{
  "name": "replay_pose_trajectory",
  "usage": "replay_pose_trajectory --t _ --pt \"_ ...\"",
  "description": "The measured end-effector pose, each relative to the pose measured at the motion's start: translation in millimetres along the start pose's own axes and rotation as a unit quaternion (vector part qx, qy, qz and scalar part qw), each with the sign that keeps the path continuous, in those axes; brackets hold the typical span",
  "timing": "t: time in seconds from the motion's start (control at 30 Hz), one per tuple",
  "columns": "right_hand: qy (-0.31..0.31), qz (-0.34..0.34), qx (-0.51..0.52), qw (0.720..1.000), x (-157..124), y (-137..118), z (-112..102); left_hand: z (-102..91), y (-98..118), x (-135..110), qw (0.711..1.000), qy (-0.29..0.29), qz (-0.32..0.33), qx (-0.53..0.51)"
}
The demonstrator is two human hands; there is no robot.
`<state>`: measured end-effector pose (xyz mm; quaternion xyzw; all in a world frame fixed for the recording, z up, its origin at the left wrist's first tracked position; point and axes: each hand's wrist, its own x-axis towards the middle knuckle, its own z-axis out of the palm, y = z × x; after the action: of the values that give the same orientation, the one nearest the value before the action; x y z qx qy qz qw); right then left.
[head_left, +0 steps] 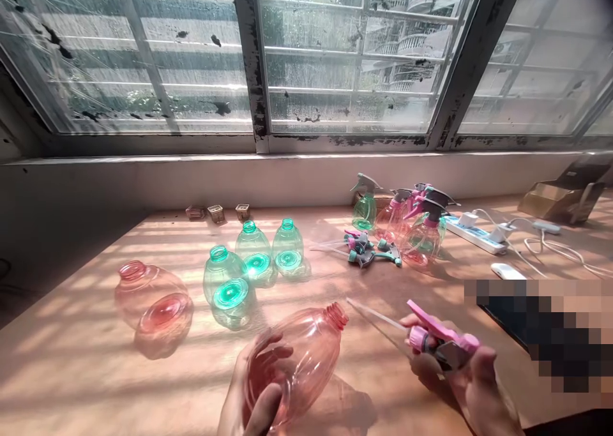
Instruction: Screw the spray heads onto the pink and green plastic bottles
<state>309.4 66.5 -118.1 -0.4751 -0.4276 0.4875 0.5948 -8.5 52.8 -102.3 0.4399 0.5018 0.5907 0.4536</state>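
Note:
My left hand (261, 385) is wrapped round a clear pink bottle (311, 353), which tilts so that its open threaded neck points up and right. In my right hand (479, 385) is a pink and grey spray trigger head (443, 343). Its thin clear dip tube (376, 313) reaches left, and the tube's tip is close to the bottle's mouth but apart from it. Another pink bottle (153, 299) without a head stands at the left. Three green bottles (227, 283) with open necks stand beyond my left hand.
Several loose spray heads (366, 249) lie mid-table. Behind them stand several bottles with heads fitted (424, 232). A power strip (474, 233) with cables, a white object (507, 271) and a partly blurred dark device (502, 321) are at right. Small blocks (216, 214) sit near the wall.

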Motion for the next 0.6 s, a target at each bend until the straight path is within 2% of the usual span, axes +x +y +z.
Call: replay_pose_trajectory --t 0.07,0.13,0.27,0.37,0.47,0.6 --pt "0.036 0.084 0.132 0.987 -3 1 1 -4.9 -7 2 0.999 -0.016 0.008 0.031" --pt "0.052 0.128 0.216 0.966 0 0 1 -8.3 -11 3 0.998 -0.016 0.013 0.054" --pt "0.093 0.174 0.313 0.929 9 -6 -3 -9.5 -14 2 0.997 0.003 0.011 0.072" --pt "0.115 0.189 0.348 0.911 12 -10 -5 -6.7 -12 1 0.998 0.001 0.001 0.06" --pt "0.11 0.187 0.348 0.912 11 -12 -3 -3.0 -9 0 0.999 -0.005 -0.008 0.049" --pt "0.068 0.187 0.292 0.935 5 -15 7 3.4 -6 -6 0.998 -0.03 -0.014 0.047"
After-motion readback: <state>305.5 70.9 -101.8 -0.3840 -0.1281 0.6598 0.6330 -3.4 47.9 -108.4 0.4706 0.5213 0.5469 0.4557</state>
